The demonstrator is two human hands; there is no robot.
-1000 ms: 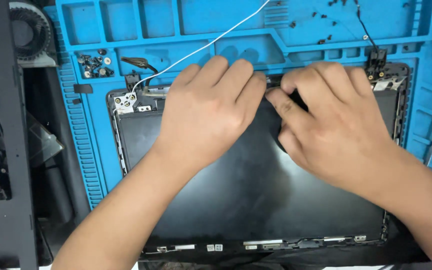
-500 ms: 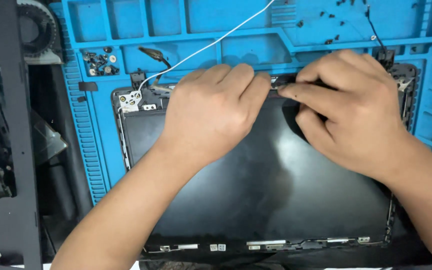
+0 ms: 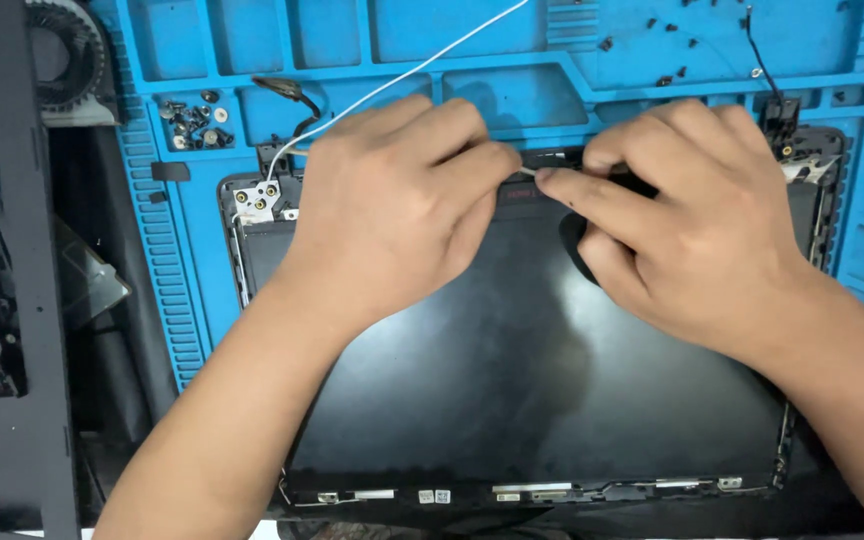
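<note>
Both hands are sitting slightly lower than half a second ago, fingertips meeting at the panel's far edge. Right hand [image 3: 692, 225] is pinching a thin pale strip [image 3: 524, 174] in a nearly closed grip. Left hand [image 3: 397, 205] is pressing flat, grip empty, steadying the dark display panel [image 3: 512, 390], which is lying across the near half of the blue mat [image 3: 192, 310]. White cable [image 3: 402, 78] is running toward the mat's far edge from the hinge bracket [image 3: 255, 198].

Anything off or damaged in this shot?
No clear damage. The dark display panel sits bare in its lid shell, hinge bracket exposed. A white cable trails loose across the blue mat. Left hand and right hand hide the top edge.
</note>
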